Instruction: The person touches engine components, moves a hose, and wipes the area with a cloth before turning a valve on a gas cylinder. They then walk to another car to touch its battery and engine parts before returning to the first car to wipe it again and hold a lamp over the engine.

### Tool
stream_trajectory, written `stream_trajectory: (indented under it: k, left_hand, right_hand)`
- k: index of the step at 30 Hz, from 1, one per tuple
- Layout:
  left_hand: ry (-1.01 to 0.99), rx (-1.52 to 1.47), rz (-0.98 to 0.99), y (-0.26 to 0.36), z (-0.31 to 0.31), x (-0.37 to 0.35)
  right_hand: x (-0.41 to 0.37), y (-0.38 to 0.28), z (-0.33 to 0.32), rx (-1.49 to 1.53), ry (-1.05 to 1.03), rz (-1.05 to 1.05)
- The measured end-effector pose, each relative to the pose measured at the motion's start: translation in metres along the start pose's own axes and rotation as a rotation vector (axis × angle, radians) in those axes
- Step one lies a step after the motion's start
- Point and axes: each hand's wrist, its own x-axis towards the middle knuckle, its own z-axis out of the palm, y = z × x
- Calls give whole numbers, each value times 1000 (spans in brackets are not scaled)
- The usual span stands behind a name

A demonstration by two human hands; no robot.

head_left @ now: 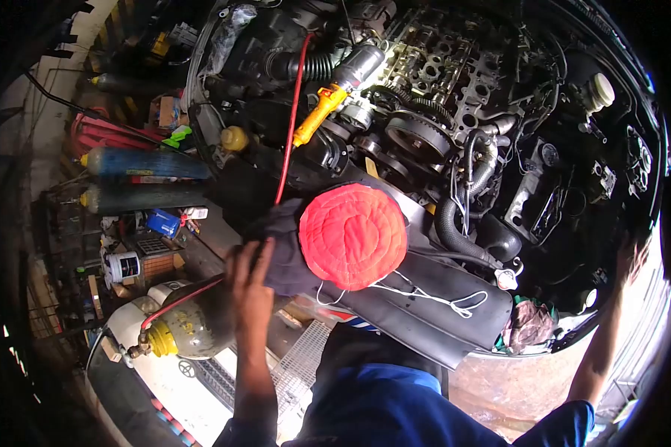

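Note:
My left hand (250,272) is beside the dark cloth edge of a red, round, stitched piece (354,237) that looks like a hat. Its fingers are apart and seem to touch the dark cloth; I see no grip. A white cord (455,304) trails from the red piece over a black fender cover (425,298). My right hand (634,261) rests at the car's right edge, its fingers stretched out and partly washed out by glare. Ahead lies an engine (432,74) with its valve train exposed. A lit work lamp with a yellow handle (317,119) leans on it.
A red hose (294,119) runs across the engine bay's left side. One gas cylinder (194,324) lies at lower left, with blue (149,162) and dark (149,197) cylinders farther left. A white bucket (121,266) stands nearby. A crumpled rag (531,325) sits at the bay's front right.

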Motion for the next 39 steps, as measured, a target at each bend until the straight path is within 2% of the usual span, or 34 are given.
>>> stream_trajectory:
  k: [2, 3, 5, 8, 11, 12, 13, 15, 17, 19, 20, 23, 25, 27, 29, 31, 32, 34, 37, 39]
  left_hand:
    - [92, 82, -64, -19, -21, 8]
    - [193, -35, -123, -36, -23, 12]
    - [390, 84, -125, -56, -39, 17]
    - [427, 126, -276, -80, -24, 23]
    - [-12, 285, -342, -60, 16, 29]
    - [10, 198, -234, -42, 29, 28]
    - [31, 110, -127, -19, 42, 28]
    - [-90, -304, -3, 31, 49, 41]
    - [-178, -555, 80, 66, 65, 58]
    - [-87, -440, 149, 87, 86, 83]
    - [-42, -432, 161, 93, 94, 93]
    - [-194, -398, 142, 80, 115, 101]
    - [-75, -449, 133, 74, 116, 95]
    - [-75, -372, 5, 65, 113, 95]
    - [-65, -406, -18, 58, 108, 101]
    - [-85, -648, 30, 58, 107, 107]
    - [-172, -737, 66, 62, 108, 110]
    - [-341, -910, 135, 71, 110, 119]
    - [-231, -491, 438, 93, 102, 135]
    - [-279, -374, 478, 96, 107, 140]
  right_hand:
    - [1, 0, 1, 2, 12, 2]
    - [2, 0, 3, 6, 14, 4]
    - [1, 1, 9, 13, 22, 2]
    - [2, 1, 18, 63, 114, 0]
    - [1, -1, 2, 8, 10, -11]
    - [0, -5, -15, 0, -69, 16]
    - [0, -3, -10, 0, -34, 8]
    - [1, 0, 7, 2, 37, -13]
    - [2, -8, -17, -89, -81, -4]
    - [1, -9, -29, -118, -160, -4]
    - [1, -8, -26, -86, -117, 5]
    - [2, -2, -3, -19, -13, 20]
    - [0, 0, 7, -5, 8, 13]
    - [1, -1, 10, 5, 3, 13]
    - [0, 0, 8, 40, 19, 14]
    - [3, -3, 1, -17, -56, 22]
    - [3, -1, 5, -47, -92, 22]
    - [3, 0, 13, 22, 10, 19]
    - [2, 0, 18, 84, 74, 13]
    - [1, 1, 22, 100, 89, 3]
